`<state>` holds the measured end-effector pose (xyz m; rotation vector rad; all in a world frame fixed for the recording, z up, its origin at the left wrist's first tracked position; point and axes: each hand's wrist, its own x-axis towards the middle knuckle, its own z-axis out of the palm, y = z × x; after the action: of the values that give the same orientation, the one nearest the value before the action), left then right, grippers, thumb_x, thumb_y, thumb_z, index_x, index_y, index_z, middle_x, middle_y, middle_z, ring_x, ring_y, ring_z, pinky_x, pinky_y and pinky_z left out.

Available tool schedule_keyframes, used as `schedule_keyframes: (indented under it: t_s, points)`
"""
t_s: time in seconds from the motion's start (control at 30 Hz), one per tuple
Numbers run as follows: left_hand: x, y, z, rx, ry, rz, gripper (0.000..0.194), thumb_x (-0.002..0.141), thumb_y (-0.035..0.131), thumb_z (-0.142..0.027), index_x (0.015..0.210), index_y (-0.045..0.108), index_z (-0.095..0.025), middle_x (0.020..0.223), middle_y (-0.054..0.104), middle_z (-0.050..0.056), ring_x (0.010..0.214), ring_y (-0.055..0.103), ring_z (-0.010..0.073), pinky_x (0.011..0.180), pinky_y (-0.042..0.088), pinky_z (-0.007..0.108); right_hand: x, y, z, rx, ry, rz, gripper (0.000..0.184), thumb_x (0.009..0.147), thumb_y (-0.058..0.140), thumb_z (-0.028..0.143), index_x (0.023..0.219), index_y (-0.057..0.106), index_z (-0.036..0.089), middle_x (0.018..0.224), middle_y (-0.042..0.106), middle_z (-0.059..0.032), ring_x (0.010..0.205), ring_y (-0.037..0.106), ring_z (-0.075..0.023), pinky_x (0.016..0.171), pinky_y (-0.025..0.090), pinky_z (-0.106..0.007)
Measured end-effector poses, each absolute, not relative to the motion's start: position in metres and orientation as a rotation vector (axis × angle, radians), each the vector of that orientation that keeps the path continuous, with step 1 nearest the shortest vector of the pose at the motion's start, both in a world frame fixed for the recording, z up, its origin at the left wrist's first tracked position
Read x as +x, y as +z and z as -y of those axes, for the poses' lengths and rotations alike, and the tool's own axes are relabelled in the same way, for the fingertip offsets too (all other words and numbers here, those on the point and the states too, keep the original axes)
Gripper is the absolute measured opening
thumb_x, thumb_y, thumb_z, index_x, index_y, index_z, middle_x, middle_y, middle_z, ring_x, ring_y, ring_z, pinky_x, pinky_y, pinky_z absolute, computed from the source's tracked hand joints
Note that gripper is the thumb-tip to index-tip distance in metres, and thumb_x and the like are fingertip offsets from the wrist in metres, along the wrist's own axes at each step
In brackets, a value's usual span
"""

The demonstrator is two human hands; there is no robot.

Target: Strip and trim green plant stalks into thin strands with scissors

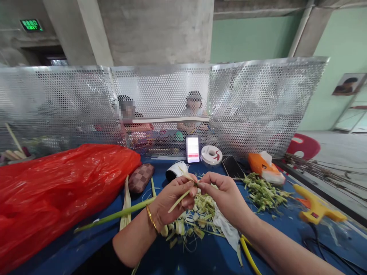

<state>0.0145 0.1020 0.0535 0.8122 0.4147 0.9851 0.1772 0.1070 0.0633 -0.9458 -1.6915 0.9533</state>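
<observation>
My left hand [176, 198] is closed on a pale green plant strip [179, 200], whose free end sticks out below the fingers. Opposite it, my right hand [222, 189] pinches at the same strip's upper part, and the fingertips of both hands nearly meet. What exactly lies between the right fingertips is partly hidden. Under the hands is a heap of cut plant scraps [197, 217] on the blue table [160, 252]. A long green stalk [120, 214] lies beside my left wrist. Behind the hands rests a white thread spool [176, 170].
A red plastic bag [71, 191] covers the left side, beside a checkered pouch [141, 178]. Further back are a lit phone [192, 149], a ribbon reel [211, 155], a dark phone [233, 167] and a tissue pack [265, 168]. A yellow glue gun [315, 204] lies right. Two people sit behind the perforated metal screen [160, 88].
</observation>
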Motion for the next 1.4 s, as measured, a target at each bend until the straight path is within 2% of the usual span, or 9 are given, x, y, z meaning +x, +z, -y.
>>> schedule_keyframes:
  t_s: [0.17,0.37,0.53,0.73,0.83,0.93,1.03,1.3,1.4]
  points:
    - [0.020,0.054,-0.098,0.654,1.037,-0.359,0.006,0.079,0.065,-0.012,0.084,0.061,-0.014,0.056,0.049,-0.007,0.034,0.028,-0.0008,0.040,0.030,0.013,0.177,0.060,-0.112,-0.964,0.812,1.737,0.020,0.080,0.058,0.026,0.062,0.056,0.018,0.058,0.055,0.0026,0.058,0.047,-0.0123,0.057,0.035,-0.025]
    - [0.025,0.063,-0.093,0.462,1.111,-0.378,0.016,0.083,0.050,0.001,0.088,0.062,-0.009,0.057,0.047,-0.007,0.034,0.033,-0.0019,0.041,0.031,0.012,0.177,0.059,-0.108,-0.874,0.334,1.821,0.020,0.085,0.053,0.021,0.066,0.055,0.019,0.068,0.060,-0.0015,0.070,0.052,-0.0164,0.066,0.038,-0.028]
    - [0.026,0.068,-0.089,0.440,1.117,-0.367,0.019,0.085,0.046,0.001,0.089,0.062,-0.007,0.059,0.048,-0.005,0.035,0.035,-0.0020,0.042,0.033,0.013,0.178,0.060,-0.108,-0.932,0.465,1.796,0.021,0.086,0.056,0.023,0.064,0.055,0.020,0.063,0.058,0.0009,0.065,0.053,-0.0150,0.059,0.038,-0.026]
    - [0.019,0.065,-0.094,0.536,1.078,-0.395,0.012,0.080,0.059,-0.003,0.090,0.062,-0.009,0.061,0.052,-0.006,0.036,0.035,-0.0019,0.043,0.035,0.013,0.177,0.063,-0.109,-0.872,0.375,1.852,0.013,0.085,0.057,0.022,0.074,0.063,0.020,0.073,0.067,-0.0019,0.074,0.058,-0.0180,0.074,0.041,-0.033]
    - [0.018,0.063,-0.095,0.616,1.041,-0.426,0.015,0.076,0.067,-0.007,0.089,0.061,-0.011,0.061,0.053,-0.007,0.037,0.034,-0.0015,0.043,0.035,0.014,0.176,0.065,-0.110,-0.892,0.598,1.829,0.011,0.084,0.058,0.025,0.080,0.068,0.021,0.080,0.070,-0.0019,0.078,0.061,-0.0184,0.074,0.042,-0.032]
    - [0.020,0.061,-0.095,0.659,1.011,-0.459,0.015,0.075,0.070,-0.011,0.086,0.060,-0.013,0.061,0.054,-0.007,0.036,0.033,-0.0013,0.043,0.033,0.014,0.174,0.065,-0.111,-0.954,0.869,1.704,0.014,0.081,0.060,0.025,0.071,0.068,0.019,0.071,0.069,-0.0003,0.070,0.060,-0.0162,0.067,0.043,-0.028]
    - [0.021,0.061,-0.095,0.690,1.010,-0.476,0.014,0.075,0.070,-0.013,0.085,0.060,-0.015,0.062,0.056,-0.006,0.036,0.034,-0.0009,0.043,0.033,0.014,0.172,0.063,-0.110,-0.963,0.959,1.615,0.014,0.077,0.062,0.024,0.065,0.067,0.018,0.065,0.067,0.0006,0.066,0.058,-0.0151,0.065,0.043,-0.028]
    - [0.025,0.071,-0.091,0.559,1.048,-0.459,0.009,0.076,0.065,-0.004,0.082,0.062,-0.010,0.059,0.056,-0.004,0.036,0.034,-0.0029,0.040,0.029,0.010,0.175,0.060,-0.105,-0.878,0.476,1.745,0.014,0.083,0.058,0.022,0.070,0.063,0.019,0.072,0.065,-0.0022,0.073,0.058,-0.0171,0.069,0.043,-0.030]
    - [0.026,0.072,-0.089,0.549,1.070,-0.454,0.009,0.076,0.062,-0.003,0.083,0.063,-0.010,0.060,0.057,-0.004,0.036,0.033,-0.0030,0.041,0.032,0.011,0.177,0.061,-0.107,-0.838,0.463,1.790,0.013,0.084,0.057,0.021,0.072,0.061,0.020,0.072,0.065,-0.0019,0.073,0.058,-0.0170,0.068,0.044,-0.030]
